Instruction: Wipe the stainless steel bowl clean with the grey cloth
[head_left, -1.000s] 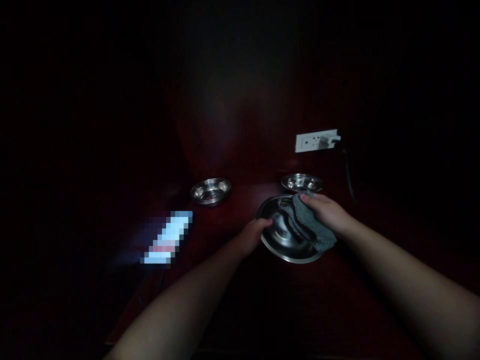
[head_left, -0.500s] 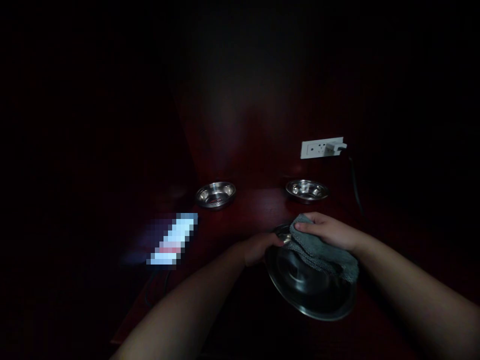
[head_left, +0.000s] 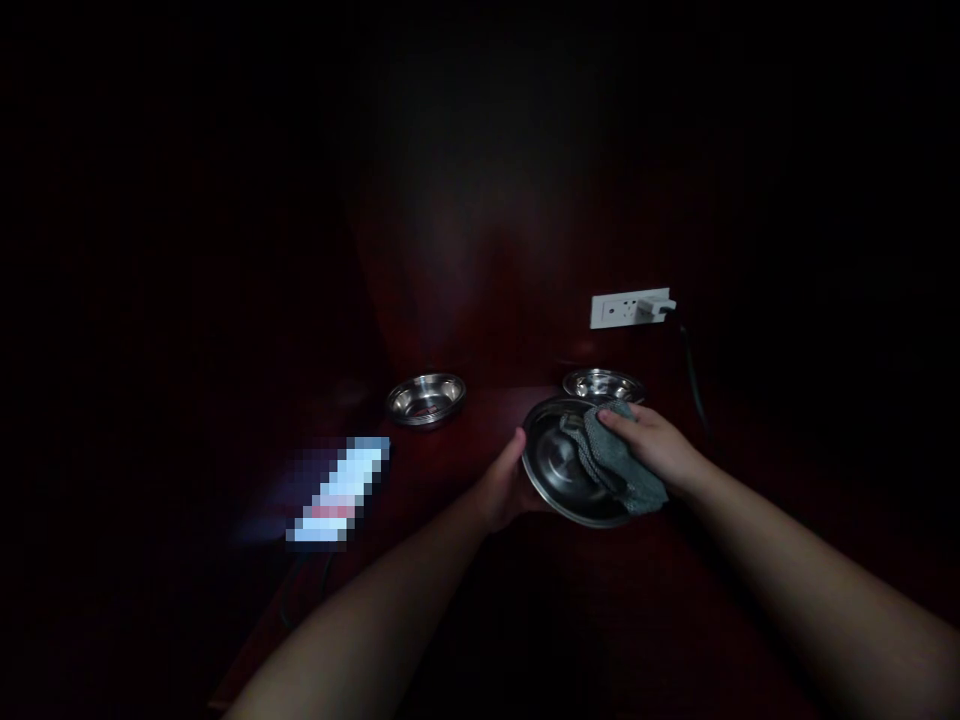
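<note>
A shiny steel bowl point(head_left: 559, 468) is held tilted, its inside towards me. My left hand point(head_left: 506, 490) grips its left edge, thumb at the rim and the fingers partly hidden underneath. Bunched in my right hand point(head_left: 649, 440) is a grey-green cloth point(head_left: 622, 465), pressed against the bowl's right side and inner wall. Behind the held bowl, a second steel bowl point(head_left: 600, 383) is partly covered by it. Farther left, stacked steel bowls point(head_left: 426, 400) rest on the dark red table.
A lit phone-like screen point(head_left: 337, 495), blurred out, lies left of my left arm. On the back wall a white socket plate point(head_left: 611, 312) holds a plug point(head_left: 656, 307) with a dark cable point(head_left: 694, 380) hanging down. The surroundings are very dark.
The bowl has risen and turned to show more of its inside. My left hand has shifted lower along its rim, and the right hand with the cloth has moved slightly left.
</note>
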